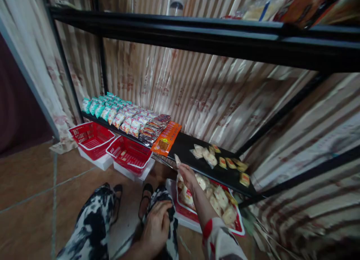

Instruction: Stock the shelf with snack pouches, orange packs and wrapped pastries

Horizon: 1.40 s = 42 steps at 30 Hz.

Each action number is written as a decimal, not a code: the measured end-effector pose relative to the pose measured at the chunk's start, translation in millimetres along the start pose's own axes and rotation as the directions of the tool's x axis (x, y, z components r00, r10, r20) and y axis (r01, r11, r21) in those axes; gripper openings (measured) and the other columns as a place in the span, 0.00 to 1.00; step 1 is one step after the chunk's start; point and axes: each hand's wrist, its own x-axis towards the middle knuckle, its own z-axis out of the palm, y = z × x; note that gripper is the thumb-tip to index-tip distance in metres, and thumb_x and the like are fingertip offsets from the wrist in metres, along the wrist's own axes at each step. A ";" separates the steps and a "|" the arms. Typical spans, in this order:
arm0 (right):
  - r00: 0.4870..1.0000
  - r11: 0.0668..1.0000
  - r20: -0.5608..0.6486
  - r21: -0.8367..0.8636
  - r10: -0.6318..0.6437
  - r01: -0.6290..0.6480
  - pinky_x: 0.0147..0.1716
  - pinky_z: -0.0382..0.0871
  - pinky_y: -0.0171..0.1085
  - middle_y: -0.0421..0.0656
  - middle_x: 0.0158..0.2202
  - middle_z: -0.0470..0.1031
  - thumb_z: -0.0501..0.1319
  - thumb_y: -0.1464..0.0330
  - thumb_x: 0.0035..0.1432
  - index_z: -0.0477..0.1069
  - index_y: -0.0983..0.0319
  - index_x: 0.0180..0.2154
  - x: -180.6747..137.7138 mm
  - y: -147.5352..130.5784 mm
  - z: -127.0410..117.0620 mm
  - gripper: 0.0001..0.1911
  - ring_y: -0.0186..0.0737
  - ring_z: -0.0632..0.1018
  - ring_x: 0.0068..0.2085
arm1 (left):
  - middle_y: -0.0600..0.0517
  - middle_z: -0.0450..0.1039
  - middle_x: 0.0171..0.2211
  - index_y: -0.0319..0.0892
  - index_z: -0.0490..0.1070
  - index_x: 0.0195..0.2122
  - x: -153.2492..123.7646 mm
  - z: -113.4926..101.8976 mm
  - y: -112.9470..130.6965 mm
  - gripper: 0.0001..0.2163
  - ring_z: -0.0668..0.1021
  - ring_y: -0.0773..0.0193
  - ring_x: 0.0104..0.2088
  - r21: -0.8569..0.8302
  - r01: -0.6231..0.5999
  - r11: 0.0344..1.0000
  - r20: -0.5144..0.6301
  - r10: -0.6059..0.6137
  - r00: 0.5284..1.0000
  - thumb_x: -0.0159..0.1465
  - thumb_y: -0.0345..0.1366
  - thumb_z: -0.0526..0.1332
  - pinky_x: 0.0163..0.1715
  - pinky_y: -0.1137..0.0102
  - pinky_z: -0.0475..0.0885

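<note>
My right hand (188,176) reaches over a red basket (180,204) filled with pale wrapped snacks (221,197). Its fingers are closed on a small pale packet (177,160), whose tip pokes out by the shelf's front edge; the rest of it is hidden. Across my knee lies my left hand (157,224), fingers loosely bent and holding nothing. On the black low shelf (187,145) behind the basket, a few clear-wrapped pale pieces (209,157) and several small yellow packets (230,163) lie scattered. An orange bag (167,139) rests to their left.
Rows of teal packets (99,109) and white packets (132,121) fill the shelf's left part, beside a stack of dark foil packets (156,128). Two red baskets (92,138) stand on white boxes at the left. A black upper shelf (180,35) crosses above.
</note>
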 end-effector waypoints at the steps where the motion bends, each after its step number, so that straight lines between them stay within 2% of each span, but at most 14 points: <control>1: 1.000 0.999 0.019 0.046 0.006 -0.007 0.46 0.68 0.40 0.42 0.36 0.74 0.66 0.58 0.44 0.68 0.58 0.32 -11.5 -0.6 4.1 0.15 0.39 0.76 0.41 | 0.47 0.73 0.46 0.42 0.70 0.45 -0.4 -2.3 0.5 0.18 0.74 0.61 0.48 -0.013 0.060 0.998 -0.009 -0.061 0.998 0.58 0.25 0.48 0.51 0.63 0.69; 3: 0.998 0.995 0.055 0.090 0.027 -0.032 0.45 0.70 0.38 0.43 0.35 0.76 0.67 0.59 0.43 0.69 0.60 0.32 -33.7 -5.4 10.5 0.15 0.39 0.77 0.40 | 0.46 0.72 0.48 0.42 0.68 0.48 2.1 -7.5 -1.3 0.19 0.73 0.60 0.49 -0.053 0.172 0.984 -0.041 -0.174 0.984 0.57 0.25 0.49 0.52 0.62 0.68; 6: 0.970 0.957 0.187 0.215 0.154 -0.193 0.41 0.74 0.37 0.47 0.33 0.77 0.67 0.63 0.45 0.69 0.64 0.33 -63.4 -20.9 16.6 0.15 0.40 0.79 0.38 | 0.42 0.66 0.54 0.39 0.61 0.55 13.0 -18.0 -9.5 0.22 0.73 0.58 0.50 -0.126 0.278 0.952 -0.114 -0.292 0.949 0.57 0.27 0.50 0.48 0.63 0.70; 9: 0.903 0.877 0.327 0.297 0.278 -0.378 0.37 0.76 0.35 0.49 0.33 0.78 0.65 0.66 0.49 0.69 0.66 0.37 -88.2 -37.8 20.7 0.14 0.41 0.80 0.38 | 0.39 0.57 0.59 0.36 0.55 0.59 27.0 -28.0 -21.8 0.26 0.64 0.53 0.58 -0.137 0.307 0.942 -0.183 -0.329 0.927 0.58 0.32 0.54 0.49 0.61 0.69; 12: 0.865 0.854 0.368 0.263 0.341 -0.448 0.35 0.76 0.34 0.50 0.33 0.78 0.63 0.65 0.53 0.68 0.68 0.40 -108.0 -44.4 21.3 0.15 0.42 0.80 0.38 | 0.41 0.55 0.61 0.39 0.55 0.59 37.2 -29.6 -32.4 0.29 0.60 0.53 0.61 -0.170 0.303 0.938 -0.153 -0.329 0.932 0.57 0.37 0.58 0.51 0.61 0.66; 15: 0.850 0.841 0.366 0.248 0.378 -0.481 0.35 0.76 0.34 0.52 0.33 0.78 0.62 0.63 0.55 0.68 0.69 0.42 -123.2 -36.4 14.7 0.17 0.42 0.80 0.36 | 0.43 0.65 0.55 0.41 0.60 0.56 40.8 -17.6 -33.9 0.27 0.68 0.55 0.55 -0.261 0.330 0.907 -0.042 -0.352 0.935 0.55 0.38 0.61 0.49 0.63 0.67; 17: 0.852 0.829 0.348 0.269 0.391 -0.491 0.36 0.76 0.34 0.53 0.33 0.78 0.61 0.63 0.56 0.67 0.70 0.43 -132.8 -25.3 5.1 0.18 0.41 0.80 0.36 | 0.46 0.74 0.44 0.41 0.64 0.52 40.1 -3.5 -28.7 0.22 0.75 0.59 0.44 -0.353 0.378 0.856 0.041 -0.390 0.920 0.54 0.35 0.60 0.44 0.66 0.69; 19: 0.859 0.815 0.314 0.301 0.405 -0.494 0.36 0.75 0.33 0.54 0.33 0.78 0.59 0.61 0.58 0.67 0.71 0.44 -143.3 -12.8 -7.9 0.19 0.40 0.80 0.35 | 0.51 0.76 0.33 0.41 0.68 0.45 38.2 12.7 -20.1 0.17 0.77 0.64 0.33 -0.450 0.435 0.780 0.099 -0.441 0.892 0.52 0.31 0.61 0.37 0.70 0.71; 21: 0.870 0.807 0.278 0.336 0.407 -0.485 0.35 0.75 0.32 0.53 0.33 0.78 0.57 0.59 0.59 0.67 0.71 0.44 -154.3 -1.8 -22.3 0.21 0.39 0.80 0.34 | 0.54 0.75 0.27 0.41 0.70 0.38 36.2 28.4 -10.7 0.12 0.75 0.67 0.28 -0.508 0.482 0.714 0.132 -0.488 0.863 0.50 0.28 0.61 0.31 0.73 0.70; 25: 0.906 0.838 0.204 0.349 0.370 -0.420 0.30 0.73 0.30 0.48 0.30 0.78 0.56 0.55 0.58 0.68 0.67 0.41 -169.9 10.5 -48.3 0.20 0.36 0.80 0.32 | 0.57 0.71 0.23 0.41 0.68 0.30 33.4 51.7 5.3 0.07 0.74 0.70 0.23 -0.531 0.548 0.646 0.185 -0.543 0.819 0.49 0.28 0.62 0.23 0.77 0.68; 29: 0.959 0.896 0.054 0.345 0.278 -0.279 0.24 0.68 0.24 0.42 0.30 0.77 0.64 0.60 0.52 0.70 0.62 0.37 -174.6 12.2 -62.6 0.15 0.31 0.78 0.31 | 0.58 0.69 0.20 0.40 0.64 0.27 31.7 61.3 18.6 0.06 0.73 0.71 0.19 -0.564 0.581 0.587 0.229 -0.565 0.792 0.52 0.31 0.63 0.18 0.79 0.65; 35: 0.973 0.947 0.034 0.226 0.226 -0.228 0.21 0.62 0.23 0.38 0.26 0.75 0.71 0.64 0.41 0.72 0.63 0.34 -169.0 16.9 -59.9 0.17 0.26 0.75 0.26 | 0.54 0.72 0.21 0.39 0.64 0.27 38.0 68.9 27.3 0.09 0.76 0.69 0.20 -0.595 0.630 0.499 0.292 -0.596 0.748 0.53 0.35 0.64 0.19 0.78 0.67; 39: 0.974 0.943 -0.021 0.255 0.227 -0.215 0.24 0.65 0.25 0.37 0.25 0.74 0.71 0.67 0.39 0.71 0.62 0.32 -150.9 17.0 -51.1 0.15 0.27 0.74 0.26 | 0.54 0.72 0.21 0.39 0.65 0.28 49.7 74.2 20.3 0.10 0.76 0.69 0.20 -0.599 0.648 0.470 0.287 -0.630 0.722 0.53 0.37 0.65 0.18 0.78 0.67; 42: 0.979 0.944 -0.057 0.282 0.197 -0.174 0.25 0.66 0.27 0.36 0.26 0.74 0.71 0.71 0.38 0.70 0.61 0.31 -133.6 7.9 -46.4 0.15 0.28 0.73 0.25 | 0.54 0.72 0.23 0.39 0.66 0.29 62.1 75.6 13.3 0.09 0.75 0.70 0.20 -0.599 0.647 0.471 0.294 -0.623 0.725 0.54 0.36 0.65 0.19 0.78 0.67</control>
